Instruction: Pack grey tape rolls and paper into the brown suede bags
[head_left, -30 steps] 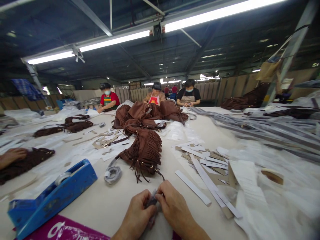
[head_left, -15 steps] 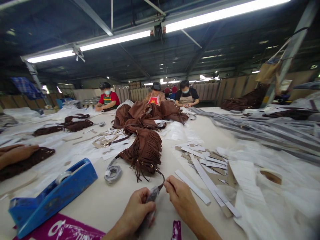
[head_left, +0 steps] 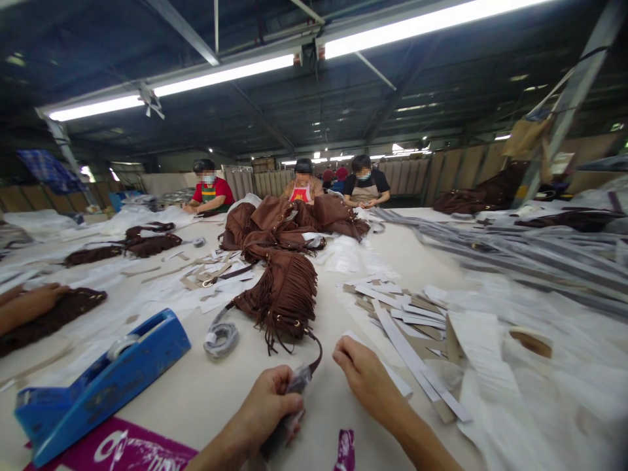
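Note:
My left hand (head_left: pixel 277 399) is closed round a bag strap (head_left: pixel 297 383) wrapped in clear plastic. The strap's bare dark-brown end curves up to a brown fringed bag (head_left: pixel 282 297) lying on the table just beyond my hands. My right hand (head_left: pixel 360 366) is to the right of the strap, apart from it, with its fingers curled together. Whatever those fingers may hold is hidden. Left of the bag lies a coiled strap in plastic (head_left: pixel 220 339).
A blue tape dispenser (head_left: pixel 105 379) stands at the left on a purple printed sheet (head_left: pixel 118 448). Card strips (head_left: pixel 407 340) and white wrapping (head_left: pixel 554 386) lie at the right. More brown bags (head_left: pixel 289 226) are heaped ahead. A co-worker's hand (head_left: pixel 32 307) is far left; several people sit opposite.
My right hand has moved off the strap, to the right and slightly away from me. My left hand keeps its grip and has shifted a little to the left.

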`<state>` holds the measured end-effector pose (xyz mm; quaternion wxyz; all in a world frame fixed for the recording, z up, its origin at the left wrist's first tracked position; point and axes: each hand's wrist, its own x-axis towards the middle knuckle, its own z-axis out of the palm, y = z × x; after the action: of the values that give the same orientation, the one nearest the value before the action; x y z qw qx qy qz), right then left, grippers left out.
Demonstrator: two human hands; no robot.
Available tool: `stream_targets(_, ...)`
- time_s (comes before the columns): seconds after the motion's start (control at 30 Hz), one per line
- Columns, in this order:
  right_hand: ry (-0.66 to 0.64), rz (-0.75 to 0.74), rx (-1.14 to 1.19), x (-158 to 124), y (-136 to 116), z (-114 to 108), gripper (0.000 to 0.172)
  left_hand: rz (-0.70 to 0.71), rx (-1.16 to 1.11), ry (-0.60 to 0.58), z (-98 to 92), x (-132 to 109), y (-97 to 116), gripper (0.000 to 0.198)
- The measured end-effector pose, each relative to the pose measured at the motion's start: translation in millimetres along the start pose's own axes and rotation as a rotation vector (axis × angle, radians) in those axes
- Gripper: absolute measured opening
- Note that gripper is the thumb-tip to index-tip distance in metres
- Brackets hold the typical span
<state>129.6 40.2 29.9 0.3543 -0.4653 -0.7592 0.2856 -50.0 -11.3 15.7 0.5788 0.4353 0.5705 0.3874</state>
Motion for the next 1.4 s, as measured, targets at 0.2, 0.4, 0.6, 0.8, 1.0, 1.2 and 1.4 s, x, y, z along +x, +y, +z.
stream_targets(0.2, -0.101, 0.101, 0.292, -5, -6, 19, 0.021, 0.044, 0.007, 0.019, 2.8, 1, -1, 0.02)
stream_targets(0.4, -0.091, 0.058, 0.184, -8, -9, 33, 0.013, 0.074, 0.005, 0.025, 3.4, 5, -8, 0.02)
stream_targets(0.6, -0.078, -0.074, -0.152, -13, -11, 30, 0.013, 0.077, -0.001, 0.003, 0.0, 8, -11, 0.019)
stream_targets(0.8, -0.086, -0.152, -0.449, -6, -10, 25, 0.013, 0.042, -0.006, -0.028, -0.5, 5, -5, 0.02)
stream_targets(1.0, -0.152, -0.245, -0.306, -5, -16, 17, 0.011, -0.189, -0.192, -0.254, -19.7, 2, 9, 0.034)
stream_targets(1.2, -0.18, -0.21, 0.083, -9, -10, 16, 0.009, -0.247, -0.272, -0.326, -22.4, -5, 7, 0.034)
stream_targets(1.4, -0.064, 0.29, 0.246, -3, -1, 16, 0.018, -0.136, -0.124, -0.107, -2.1, -16, 3, 0.03)
